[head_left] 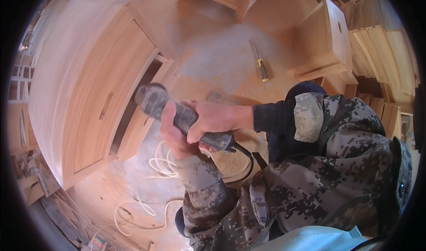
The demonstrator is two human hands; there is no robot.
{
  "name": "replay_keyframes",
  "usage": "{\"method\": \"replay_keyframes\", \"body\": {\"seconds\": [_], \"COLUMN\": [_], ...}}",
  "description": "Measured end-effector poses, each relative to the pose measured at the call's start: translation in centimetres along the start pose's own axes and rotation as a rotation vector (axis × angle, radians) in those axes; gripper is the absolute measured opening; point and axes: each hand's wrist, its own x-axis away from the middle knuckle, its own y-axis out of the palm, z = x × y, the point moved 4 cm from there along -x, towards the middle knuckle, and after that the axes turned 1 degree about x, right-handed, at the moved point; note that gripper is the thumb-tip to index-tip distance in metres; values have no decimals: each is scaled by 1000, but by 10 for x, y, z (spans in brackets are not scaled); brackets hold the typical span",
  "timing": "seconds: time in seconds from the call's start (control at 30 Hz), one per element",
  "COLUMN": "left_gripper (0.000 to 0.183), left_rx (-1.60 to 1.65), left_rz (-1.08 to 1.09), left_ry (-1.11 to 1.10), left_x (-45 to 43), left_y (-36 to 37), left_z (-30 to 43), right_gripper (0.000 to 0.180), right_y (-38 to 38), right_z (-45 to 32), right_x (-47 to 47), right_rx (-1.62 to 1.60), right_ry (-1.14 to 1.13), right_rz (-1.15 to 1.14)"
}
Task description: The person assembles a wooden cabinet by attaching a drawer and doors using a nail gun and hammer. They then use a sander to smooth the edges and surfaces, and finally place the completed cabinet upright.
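Observation:
A black angle grinder (186,118) is gripped in both of my hands, its grey head (153,99) pointing up and left. My left hand (176,131) wraps the body just behind the head. My right hand (214,116) holds the body farther back, towards the end where a black power cord (249,159) leaves it. In this view, the head overlaps the lower side of an unpainted wooden cabinet (90,94) with drawer fronts; whether it touches cannot be told. A dark gap (131,108) shows beside one drawer front (143,124). The grinder's disc is hidden.
A yellow-and-black-handled screwdriver or chisel (262,69) lies on the dusty floor (219,48). Loops of pale cable (163,166) lie beneath my arms. A wooden drawer box (319,48) stands at upper right, with wooden panels (379,54) beyond. Scrap wood (63,214) lies lower left.

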Motion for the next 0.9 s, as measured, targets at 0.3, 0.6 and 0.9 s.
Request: {"method": "replay_keyframes", "body": {"seconds": [0.3, 0.6, 0.9], "left_gripper": [28, 38, 35], "left_rx": [-66, -210, -107], "left_rz": [-249, -68, -95], "left_ry": [-82, 109, 26], "left_x": [-39, -23, -7], "left_y": [39, 14, 11], "left_z": [-15, -1, 1], "right_gripper": [50, 60, 53], "right_y": [-34, -14, -7], "right_z": [-3, -7, 7], "right_x": [17, 16, 8], "right_rx": [-221, -219, -127], "right_ry": [-76, 22, -43], "right_rz": [229, 164, 104]}}
